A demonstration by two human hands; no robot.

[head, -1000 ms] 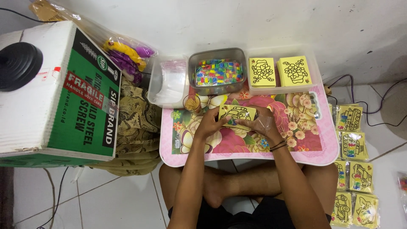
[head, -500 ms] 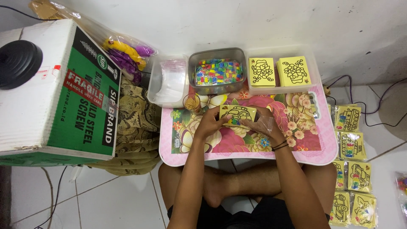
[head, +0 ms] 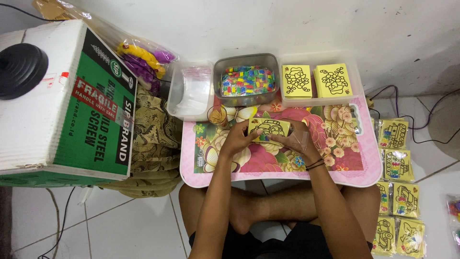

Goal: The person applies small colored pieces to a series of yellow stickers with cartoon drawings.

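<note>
1. left hand curled at the left edge of a yellow picture card, grip clamped on the card's left side.
2. right hand at the card's right edge, grip pinched on the card together with a clear plastic sleeve that shows over the fingers; two dark bands on that wrist.
3. card held just above the middle of a low pink floral worktop, black line drawing facing up.
4. at the worktop's far edge, left to right: clear tub of plastic sleeves, grey metal tin of small coloured pieces, clear tray with two stacks of yellow line-drawing cards.
5. small round cup of thin sticks near the left hand, just in front of the tub.
6. on the floor to the right, well apart from the hands, bagged yellow cards in a column.
7. to the left, large green and white cardboard box with a black round object on top; patterned cloth between box and worktop; bag of yellow and purple items behind.
8. crossed bare legs under the worktop.
</note>
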